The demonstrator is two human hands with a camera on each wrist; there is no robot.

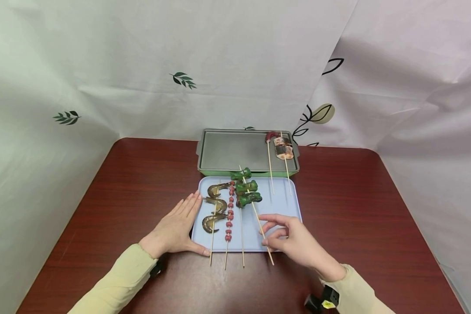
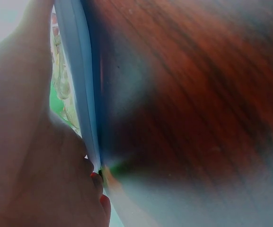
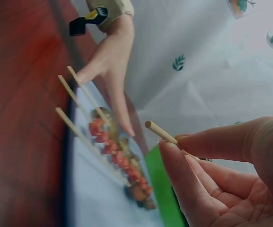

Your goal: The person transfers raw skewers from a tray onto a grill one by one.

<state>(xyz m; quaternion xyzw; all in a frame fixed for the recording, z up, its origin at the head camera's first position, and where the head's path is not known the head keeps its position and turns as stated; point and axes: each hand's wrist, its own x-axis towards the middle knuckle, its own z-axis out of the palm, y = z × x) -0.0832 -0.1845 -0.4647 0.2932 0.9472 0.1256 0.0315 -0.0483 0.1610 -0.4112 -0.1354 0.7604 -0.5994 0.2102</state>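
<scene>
Along the near side of the blue tray (image 1: 284, 207), the right hand (image 1: 294, 240) pinches the green skewer (image 1: 246, 186) between thumb and fingers toward its bare lower end; it is the nearer hand. Across from it, the left hand (image 1: 176, 224) lies spread against the tray's left edge, with the shrimp skewer (image 1: 220, 206) and the red-beaded skewer (image 1: 230, 205) between. From the pinch, the green skewer's long axis runs forward and slants left, its tip showing over the near rim of the gray pan (image 1: 235, 150); contact there is unclear.
</scene>
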